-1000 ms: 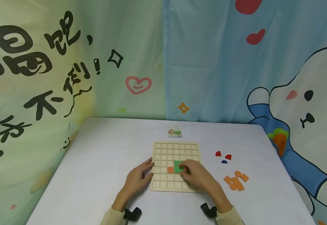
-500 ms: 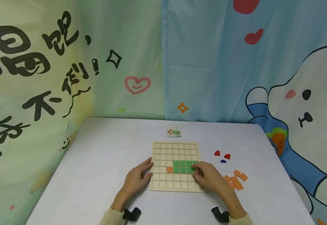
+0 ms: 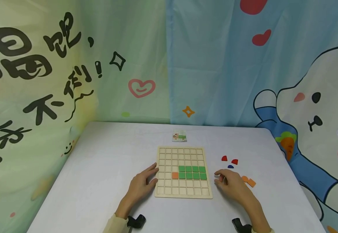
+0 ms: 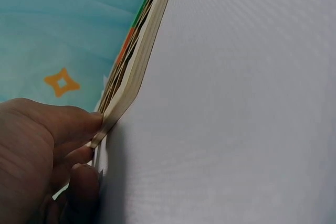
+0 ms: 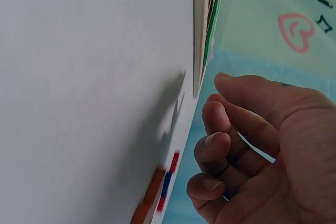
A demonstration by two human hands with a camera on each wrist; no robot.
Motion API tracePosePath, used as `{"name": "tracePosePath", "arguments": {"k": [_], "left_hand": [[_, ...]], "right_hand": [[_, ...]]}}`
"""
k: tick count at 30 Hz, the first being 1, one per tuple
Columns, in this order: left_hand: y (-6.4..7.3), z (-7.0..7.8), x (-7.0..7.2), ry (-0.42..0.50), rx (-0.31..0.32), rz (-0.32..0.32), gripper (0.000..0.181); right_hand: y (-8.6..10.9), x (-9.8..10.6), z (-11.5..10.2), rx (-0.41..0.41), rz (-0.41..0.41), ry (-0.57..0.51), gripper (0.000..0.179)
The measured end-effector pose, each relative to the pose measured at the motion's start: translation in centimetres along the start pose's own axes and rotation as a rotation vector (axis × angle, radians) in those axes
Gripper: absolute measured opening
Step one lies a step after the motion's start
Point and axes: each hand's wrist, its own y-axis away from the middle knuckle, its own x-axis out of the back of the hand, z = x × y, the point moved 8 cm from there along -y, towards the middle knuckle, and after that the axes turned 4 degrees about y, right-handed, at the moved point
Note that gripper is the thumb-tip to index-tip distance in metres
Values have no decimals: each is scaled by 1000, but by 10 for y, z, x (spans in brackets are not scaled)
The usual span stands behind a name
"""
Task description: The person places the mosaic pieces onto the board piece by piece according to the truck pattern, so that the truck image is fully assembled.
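Note:
A wooden grid board [image 3: 183,191] lies flat on the white table. Two rows of green square tiles [image 3: 192,172] fill cells at its right, with one orange square tile [image 3: 175,175] beside them. My left hand [image 3: 142,181] rests its thumb and fingertips against the board's left edge; in the left wrist view, the thumb [image 4: 73,123] touches the rim. Off the board's right side hovers my right hand [image 3: 233,185], fingers loosely bent and holding nothing. It partly hides a group of orange pieces [image 3: 251,183].
Beyond the board lies a small picture card [image 3: 179,136] with a gridded design. Two red pieces [image 3: 234,161] and a blue half-round piece [image 3: 230,166] sit to the right. A printed curtain [image 3: 215,64] hangs behind the table.
My right hand has moved from over the green tiles to the right, off the board, uncovering the full green rows. The left hand has stayed at the board's edge.

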Motion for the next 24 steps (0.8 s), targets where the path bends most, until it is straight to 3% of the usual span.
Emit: {"name": "tracePosePath", "arguments": {"k": [10,16,24], "left_hand": [[0,-3,-2,-8,36,-17,46],[0,-4,-2,-12,44,-24,47],[0,-3,-2,-11,47,-20,47]], "right_hand": [[16,19,39,-86,42,14,27],[24,29,58,-93,61,23,29],[36,39,81,-162,45,28,32]]}}
